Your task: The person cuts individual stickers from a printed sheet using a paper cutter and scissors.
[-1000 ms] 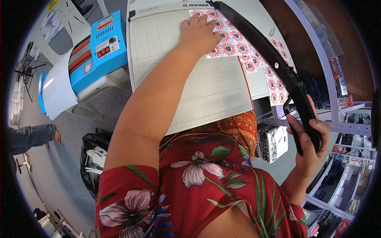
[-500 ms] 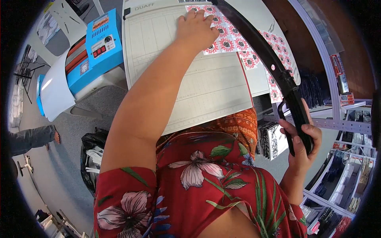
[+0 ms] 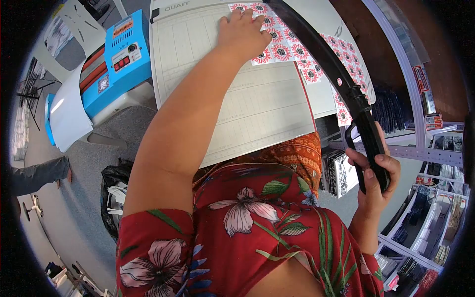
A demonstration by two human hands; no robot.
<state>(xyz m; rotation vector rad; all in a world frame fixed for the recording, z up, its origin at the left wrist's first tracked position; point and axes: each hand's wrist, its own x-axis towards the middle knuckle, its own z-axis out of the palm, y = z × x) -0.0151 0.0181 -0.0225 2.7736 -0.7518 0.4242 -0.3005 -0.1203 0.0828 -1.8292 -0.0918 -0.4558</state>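
A paper cutter [image 3: 198, 91] with a gridded cream board extends from my lap, and its long black blade arm [image 3: 316, 47] slants up along the right side. The fingers of my right hand [image 3: 378, 173] are wrapped around the black cutter handle [image 3: 368, 143], which is raised off the board. My left hand [image 3: 245, 34] lies flat with fingers spread on a sheet of red, white and black stickers [image 3: 280, 51]. That sheet reaches under the blade arm. More sticker pieces [image 3: 349, 64] lie beyond the blade on the white table, partly hidden by the arm.
A blue laminator [image 3: 121, 59] rests on a white chair at left, with white sheets [image 3: 69, 106] hanging from it. On the floor stands a black bag [image 3: 111, 183] of scraps. Shelves of packed goods [image 3: 430, 218] line the right. Another person's leg [image 3: 44, 175] shows at far left.
The view has shifted slightly. Both hands, the cutter handle and the sticker sheet keep the same positions relative to each other.
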